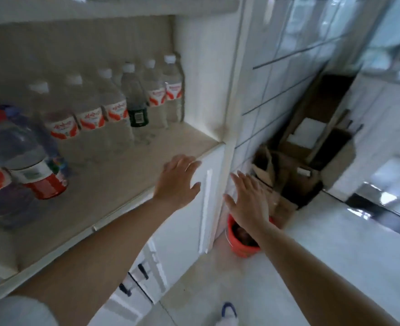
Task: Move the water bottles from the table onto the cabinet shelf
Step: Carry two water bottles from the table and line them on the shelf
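Several clear water bottles [114,107] with white caps and red-and-white labels stand in a row along the back of the cabinet shelf [133,170]. Among them is one with a dark green label [136,107]. Larger bottles [29,161] with red and blue labels stand at the shelf's left. My left hand [179,182] hovers with straight fingers over the shelf's front right edge and holds nothing. My right hand [248,203] is spread open in the air right of the cabinet, also empty. The table is out of view.
A white cabinet door with a long handle [206,208] hangs below the shelf. An orange bucket [241,241] stands on the floor beside the cabinet. Brown cardboard and wooden pieces [307,147] lean against the tiled wall. My shoe [228,314] shows at the bottom.
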